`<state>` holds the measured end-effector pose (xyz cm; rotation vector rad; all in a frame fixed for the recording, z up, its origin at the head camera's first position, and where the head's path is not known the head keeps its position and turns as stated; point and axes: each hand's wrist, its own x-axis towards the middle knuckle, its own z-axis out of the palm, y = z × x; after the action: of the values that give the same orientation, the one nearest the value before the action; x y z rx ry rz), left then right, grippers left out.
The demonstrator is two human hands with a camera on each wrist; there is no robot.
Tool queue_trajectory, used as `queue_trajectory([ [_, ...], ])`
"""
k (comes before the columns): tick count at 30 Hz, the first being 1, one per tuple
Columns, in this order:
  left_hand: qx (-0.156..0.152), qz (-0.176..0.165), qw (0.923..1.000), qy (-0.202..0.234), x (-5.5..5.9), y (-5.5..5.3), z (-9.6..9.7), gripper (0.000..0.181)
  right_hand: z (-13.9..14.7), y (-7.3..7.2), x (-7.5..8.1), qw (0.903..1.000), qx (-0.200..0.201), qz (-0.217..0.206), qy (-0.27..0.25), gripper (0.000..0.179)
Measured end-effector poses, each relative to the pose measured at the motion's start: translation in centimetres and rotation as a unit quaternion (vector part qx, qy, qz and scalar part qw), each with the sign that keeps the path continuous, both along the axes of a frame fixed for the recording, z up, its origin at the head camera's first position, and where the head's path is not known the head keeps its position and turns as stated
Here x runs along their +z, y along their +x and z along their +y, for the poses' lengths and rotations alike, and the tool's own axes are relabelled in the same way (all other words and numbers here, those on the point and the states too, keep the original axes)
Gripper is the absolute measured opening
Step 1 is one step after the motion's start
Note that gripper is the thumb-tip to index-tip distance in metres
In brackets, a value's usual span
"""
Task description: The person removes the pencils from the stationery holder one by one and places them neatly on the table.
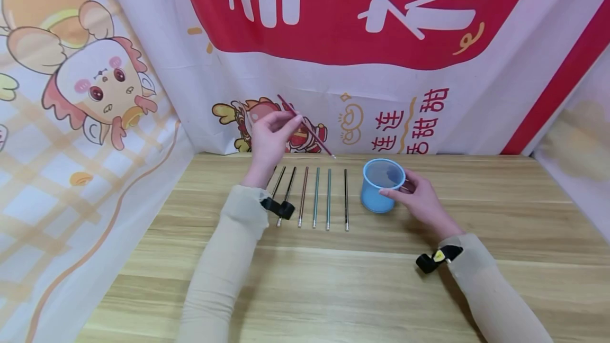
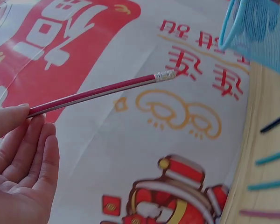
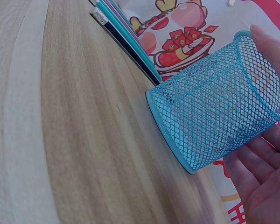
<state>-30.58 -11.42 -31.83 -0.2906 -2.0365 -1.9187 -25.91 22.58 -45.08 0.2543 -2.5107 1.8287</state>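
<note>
Above the back of the table, my left hand (image 1: 269, 139) pinches a dark red pencil (image 1: 312, 132) between thumb and fingertips. The pencil slants, and its eraser end (image 2: 164, 75) points down toward the right in the head view. My right hand (image 1: 424, 202) grips a light blue mesh pen holder (image 1: 376, 197), thumb on the near side and fingers partly hidden behind it. The holder's mouth faces up, and no pencil shows inside. Whether its base touches the table I cannot tell. Left of it lie a black pencil (image 1: 346, 200), two teal pencils (image 1: 329, 200) and a reddish pencil (image 1: 303, 197).
More dark pencils (image 1: 290, 184) lie at the row's left end, partly hidden by the left wrist and its black strap camera (image 1: 281, 208). The wooden table (image 1: 333, 290) ends at a printed cloth backdrop (image 1: 305, 78). Another printed cloth (image 1: 157, 189) hangs on the left.
</note>
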Motion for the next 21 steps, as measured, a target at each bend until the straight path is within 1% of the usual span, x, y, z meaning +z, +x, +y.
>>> queue_trajectory([
  [4,0.015,-0.001,0.9996,-0.026,0.2,0.0,-2.8,0.033,0.0,-0.1,0.0,0.9999,-0.004,0.001,0.01,0.082],
  [7,0.022,-0.002,0.999,-0.038,0.0,0.0,-5.0,0.028,0.0,-0.1,0.0,0.9999,-0.006,-0.002,0.015,0.083],
  [10,0.04,-0.006,0.9975,-0.058,-0.3,-0.1,-7.1,0.027,0.1,-0.1,0.1,0.9997,-0.008,-0.005,0.022,0.083],
  [13,0.051,-0.024,0.9956,-0.075,-0.7,-0.2,-8.9,0.028,0.1,-0.1,0.0,0.9996,-0.01,-0.007,0.025,0.085],
  [18,0.055,-0.052,0.9937,-0.082,-1.5,-0.4,-11.4,0.029,0.1,-0.1,-0.1,0.9996,-0.011,-0.008,0.026,0.085],
  [21,0.073,-0.062,0.9915,-0.088,-2.0,-0.4,-12.5,0.03,0.1,-0.1,-0.1,0.9996,-0.011,-0.007,0.027,0.085],
])
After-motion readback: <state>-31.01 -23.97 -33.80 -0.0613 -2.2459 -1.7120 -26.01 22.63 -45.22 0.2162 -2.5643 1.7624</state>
